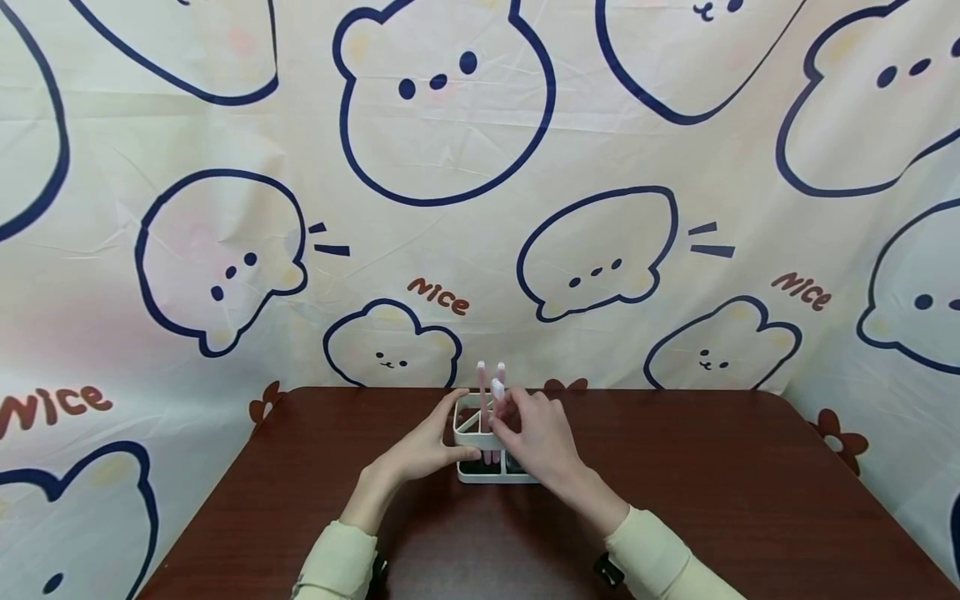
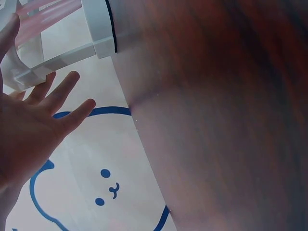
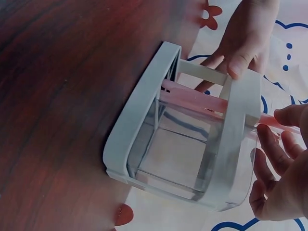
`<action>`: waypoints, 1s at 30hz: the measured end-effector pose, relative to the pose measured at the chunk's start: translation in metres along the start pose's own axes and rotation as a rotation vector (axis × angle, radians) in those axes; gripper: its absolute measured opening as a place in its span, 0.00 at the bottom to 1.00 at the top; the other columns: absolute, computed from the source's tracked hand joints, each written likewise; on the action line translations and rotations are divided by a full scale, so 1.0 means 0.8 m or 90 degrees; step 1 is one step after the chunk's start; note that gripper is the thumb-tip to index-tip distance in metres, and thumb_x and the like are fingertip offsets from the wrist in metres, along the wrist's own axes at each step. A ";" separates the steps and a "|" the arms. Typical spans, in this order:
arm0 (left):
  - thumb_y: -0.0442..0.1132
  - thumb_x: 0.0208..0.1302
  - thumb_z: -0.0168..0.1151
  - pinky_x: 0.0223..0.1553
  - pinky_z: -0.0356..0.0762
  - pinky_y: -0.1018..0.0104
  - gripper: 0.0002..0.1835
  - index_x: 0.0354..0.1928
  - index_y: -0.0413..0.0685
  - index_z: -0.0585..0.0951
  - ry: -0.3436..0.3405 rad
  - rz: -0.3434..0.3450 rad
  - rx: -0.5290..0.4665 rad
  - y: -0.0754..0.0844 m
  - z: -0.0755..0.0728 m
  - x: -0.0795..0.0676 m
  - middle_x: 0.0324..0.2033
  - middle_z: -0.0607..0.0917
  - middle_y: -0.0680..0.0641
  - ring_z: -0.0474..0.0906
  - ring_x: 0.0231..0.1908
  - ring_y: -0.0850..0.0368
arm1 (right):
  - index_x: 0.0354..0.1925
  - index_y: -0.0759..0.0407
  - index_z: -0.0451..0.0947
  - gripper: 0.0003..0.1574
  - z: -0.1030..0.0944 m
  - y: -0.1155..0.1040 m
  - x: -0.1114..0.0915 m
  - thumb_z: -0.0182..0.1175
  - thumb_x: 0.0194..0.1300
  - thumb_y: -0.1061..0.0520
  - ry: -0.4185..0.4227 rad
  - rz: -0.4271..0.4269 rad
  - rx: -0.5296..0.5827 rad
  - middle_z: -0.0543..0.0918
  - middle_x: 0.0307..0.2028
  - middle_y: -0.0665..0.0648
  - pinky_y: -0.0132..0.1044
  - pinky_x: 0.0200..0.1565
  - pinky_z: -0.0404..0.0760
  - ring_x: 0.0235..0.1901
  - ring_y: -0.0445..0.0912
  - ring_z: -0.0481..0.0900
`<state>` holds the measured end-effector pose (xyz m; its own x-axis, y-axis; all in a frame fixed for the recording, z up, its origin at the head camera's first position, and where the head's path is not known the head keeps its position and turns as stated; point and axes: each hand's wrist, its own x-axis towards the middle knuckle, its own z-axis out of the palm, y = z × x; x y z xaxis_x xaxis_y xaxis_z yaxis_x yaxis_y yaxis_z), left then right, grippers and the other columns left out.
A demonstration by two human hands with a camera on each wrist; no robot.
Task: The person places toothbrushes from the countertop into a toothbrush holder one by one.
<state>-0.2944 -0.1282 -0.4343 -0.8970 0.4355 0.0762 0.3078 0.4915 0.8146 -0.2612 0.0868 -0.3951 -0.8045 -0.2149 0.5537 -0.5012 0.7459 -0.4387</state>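
Both cream-sleeved forearms reached forward over the dark red-brown wooden table (image 1: 712, 500) to a white-framed, clear-walled divided organiser box (image 1: 471, 433) near the table's far edge. The left hand (image 1: 427, 450) lay against the box's left side, fingers straight and spread, its thumb on the white rim, gripping nothing. The right hand (image 1: 542, 442) hovered at the box's right, fingers loosely curled about the upper end of a pink pen (image 1: 498, 390) standing in the box beside another pink pen (image 1: 481, 392); whether it actually pinched the pen could not be told.

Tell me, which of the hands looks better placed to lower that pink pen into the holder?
Probably the right hand: its fingers pinch the pink pen above the holder, while the left hand steadies its side.
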 end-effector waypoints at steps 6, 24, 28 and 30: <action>0.49 0.58 0.73 0.67 0.63 0.34 0.50 0.76 0.61 0.51 0.001 -0.004 0.000 0.001 0.000 -0.001 0.73 0.60 0.45 0.67 0.66 0.46 | 0.35 0.46 0.80 0.10 0.003 0.001 -0.005 0.73 0.58 0.51 0.013 -0.003 -0.010 0.85 0.30 0.43 0.39 0.42 0.66 0.34 0.41 0.71; 0.49 0.58 0.73 0.68 0.60 0.33 0.51 0.77 0.60 0.51 0.005 -0.002 0.015 -0.001 0.000 0.000 0.75 0.58 0.43 0.63 0.69 0.45 | 0.35 0.46 0.82 0.09 0.000 0.011 -0.012 0.72 0.58 0.48 0.030 -0.019 -0.030 0.85 0.35 0.45 0.38 0.40 0.65 0.35 0.44 0.70; 0.49 0.58 0.73 0.68 0.59 0.32 0.51 0.77 0.60 0.51 0.005 -0.002 0.017 0.000 0.000 -0.001 0.75 0.57 0.42 0.62 0.70 0.44 | 0.37 0.47 0.84 0.09 -0.008 0.017 -0.014 0.71 0.59 0.48 0.024 -0.015 -0.022 0.86 0.37 0.46 0.39 0.42 0.66 0.37 0.44 0.71; 0.50 0.58 0.73 0.68 0.59 0.32 0.51 0.77 0.61 0.50 0.006 -0.004 0.016 0.000 0.000 -0.001 0.76 0.56 0.43 0.61 0.71 0.44 | 0.39 0.47 0.84 0.08 -0.013 0.021 -0.016 0.71 0.61 0.49 0.024 -0.015 -0.021 0.86 0.37 0.46 0.39 0.43 0.67 0.37 0.44 0.71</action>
<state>-0.2936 -0.1285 -0.4344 -0.9014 0.4261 0.0768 0.3108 0.5133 0.8000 -0.2563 0.1087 -0.4026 -0.7803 -0.2092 0.5894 -0.5080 0.7618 -0.4021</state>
